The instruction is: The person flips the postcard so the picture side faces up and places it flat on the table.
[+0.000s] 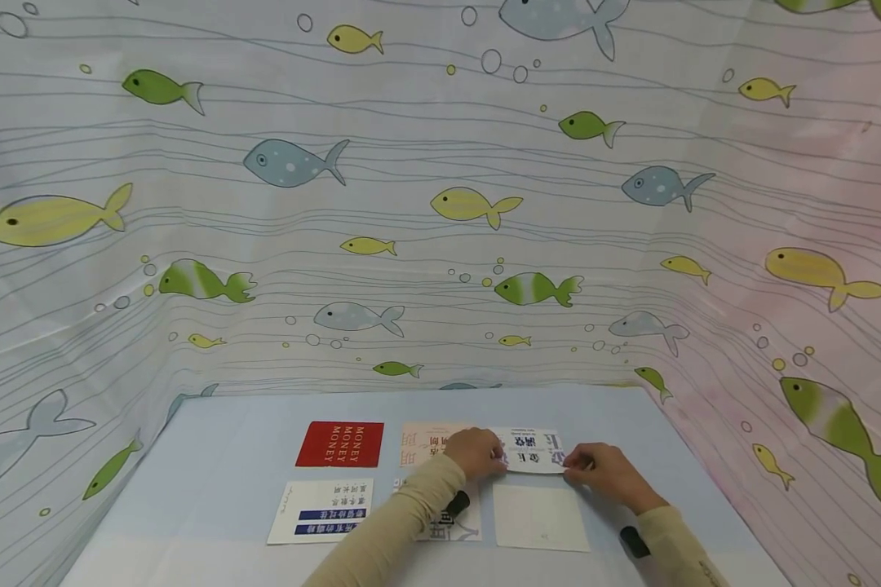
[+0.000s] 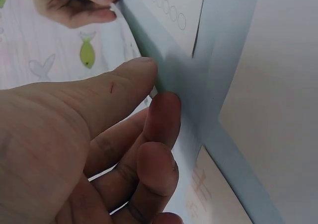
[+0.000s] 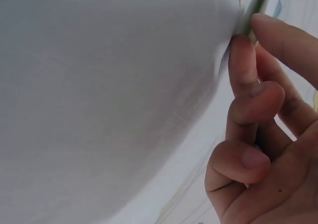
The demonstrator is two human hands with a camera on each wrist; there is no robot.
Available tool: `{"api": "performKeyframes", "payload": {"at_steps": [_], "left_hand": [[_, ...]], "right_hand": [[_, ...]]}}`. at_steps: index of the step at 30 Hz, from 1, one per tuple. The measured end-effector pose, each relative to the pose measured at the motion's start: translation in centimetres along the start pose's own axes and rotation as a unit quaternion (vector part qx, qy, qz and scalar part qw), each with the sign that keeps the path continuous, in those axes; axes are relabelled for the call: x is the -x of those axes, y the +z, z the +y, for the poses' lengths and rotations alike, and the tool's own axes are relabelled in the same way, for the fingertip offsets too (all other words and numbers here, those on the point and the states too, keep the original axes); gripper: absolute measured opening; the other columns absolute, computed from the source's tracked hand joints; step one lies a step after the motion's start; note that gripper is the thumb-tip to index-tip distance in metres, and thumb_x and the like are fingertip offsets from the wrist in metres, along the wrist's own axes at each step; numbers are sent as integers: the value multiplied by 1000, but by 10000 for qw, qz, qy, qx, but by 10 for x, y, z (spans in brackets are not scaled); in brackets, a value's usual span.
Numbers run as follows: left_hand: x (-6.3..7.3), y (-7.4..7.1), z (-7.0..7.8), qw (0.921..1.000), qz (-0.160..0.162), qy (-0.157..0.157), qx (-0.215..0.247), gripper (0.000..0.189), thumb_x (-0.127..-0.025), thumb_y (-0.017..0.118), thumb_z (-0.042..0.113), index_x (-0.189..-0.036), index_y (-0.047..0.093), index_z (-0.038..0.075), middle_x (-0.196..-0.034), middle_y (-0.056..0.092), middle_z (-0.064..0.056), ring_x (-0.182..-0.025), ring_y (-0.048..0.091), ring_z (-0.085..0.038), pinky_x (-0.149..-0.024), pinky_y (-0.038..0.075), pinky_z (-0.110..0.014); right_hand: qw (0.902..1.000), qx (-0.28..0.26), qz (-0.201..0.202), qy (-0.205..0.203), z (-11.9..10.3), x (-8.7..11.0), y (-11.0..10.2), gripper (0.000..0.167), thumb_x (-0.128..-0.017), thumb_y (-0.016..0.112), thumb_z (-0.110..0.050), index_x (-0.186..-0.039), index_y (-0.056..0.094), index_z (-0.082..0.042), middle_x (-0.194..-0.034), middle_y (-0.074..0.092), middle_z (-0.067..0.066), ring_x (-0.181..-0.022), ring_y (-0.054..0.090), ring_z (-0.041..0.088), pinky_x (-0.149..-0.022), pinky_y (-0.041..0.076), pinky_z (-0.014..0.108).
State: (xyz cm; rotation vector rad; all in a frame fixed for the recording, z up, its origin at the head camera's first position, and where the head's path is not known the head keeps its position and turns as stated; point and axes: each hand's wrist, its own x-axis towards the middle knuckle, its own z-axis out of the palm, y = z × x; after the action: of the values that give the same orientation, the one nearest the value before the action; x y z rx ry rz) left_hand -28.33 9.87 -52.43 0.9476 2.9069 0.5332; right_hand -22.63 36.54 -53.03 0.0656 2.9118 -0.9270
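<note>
A white card with dark and purple printed characters is held between both hands at the back right of the card layout. My left hand pinches its near left corner between thumb and fingertip. At the opposite corner, my right hand pinches it, the other fingers curled below the thumb. The left wrist view shows the card nearly edge-on, raised off the table. Part of a cream card with orange print is hidden behind the left hand.
On the light blue table lie a red card reading MONEY, a white card with blue bands, a card with large grey characters partly under the left forearm, and a plain white card. Fish-patterned cloth surrounds the table.
</note>
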Motion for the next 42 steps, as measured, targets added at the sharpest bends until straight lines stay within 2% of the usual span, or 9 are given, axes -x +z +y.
{"api": "performKeyframes", "payload": {"at_steps": [9, 15, 23, 27, 35, 38, 42], "left_hand": [[-8, 0, 0, 9995, 205, -25, -240, 22, -83, 82, 38, -95, 78, 19, -82, 71, 9, -68, 57, -6, -63, 46, -25], [-8, -3, 0, 9997, 175, -67, -172, 22, -84, 82, 35, -97, 78, 18, -84, 71, 7, -68, 56, -8, -66, 47, -28], [-2, -11, 4, 9986, 119, -88, -500, 17, -86, 78, 31, -98, 78, 20, -88, 73, 7, -79, 67, -12, -71, 51, -31], [-2, -10, 2, 9988, 144, -89, -467, 17, -85, 77, 31, -98, 78, 20, -87, 73, 7, -77, 66, -12, -70, 50, -31], [-7, 9, -9, 9985, 450, 80, -309, 18, -86, 76, 34, -98, 77, 21, -84, 72, 9, -70, 60, -7, -66, 48, -28], [-8, 10, -11, 9982, 577, 142, -88, 19, -88, 75, 33, -100, 77, 19, -87, 73, 8, -70, 60, -7, -66, 48, -28], [-5, 3, -9, 9979, 627, 160, 96, 21, -88, 74, 33, -103, 77, 17, -91, 74, 8, -71, 60, -5, -65, 48, -26]], "right_hand": [[9993, 284, 244, -69, 0, -11, 3, 11, -86, 80, -15, -95, 74, -17, -85, 65, -5, -78, 57, 13, -73, 49, 35], [9989, 357, 288, -67, -1, -13, 5, 11, -86, 80, -15, -94, 73, -15, -84, 65, -5, -78, 56, 14, -72, 49, 37], [9993, 322, 22, 191, -3, -9, 5, 12, -93, 74, -22, -102, 74, -14, -89, 65, -3, -80, 55, 16, -71, 48, 36], [9993, 326, 28, 206, -1, -8, 7, 14, -93, 74, -21, -105, 74, -15, -89, 64, -2, -80, 55, 17, -70, 48, 36], [9996, 202, 157, 75, 2, -5, 12, 18, -93, 74, -20, -109, 73, -13, -91, 66, -2, -81, 57, 16, -72, 50, 38], [9995, 208, 224, 63, 3, -2, 10, 19, -93, 73, -21, -111, 73, -14, -93, 67, -3, -82, 58, 15, -72, 50, 38], [9995, 137, 277, 71, 2, 5, 3, 21, -95, 72, -23, -114, 72, -15, -96, 67, -1, -82, 59, 16, -69, 51, 36]]}}
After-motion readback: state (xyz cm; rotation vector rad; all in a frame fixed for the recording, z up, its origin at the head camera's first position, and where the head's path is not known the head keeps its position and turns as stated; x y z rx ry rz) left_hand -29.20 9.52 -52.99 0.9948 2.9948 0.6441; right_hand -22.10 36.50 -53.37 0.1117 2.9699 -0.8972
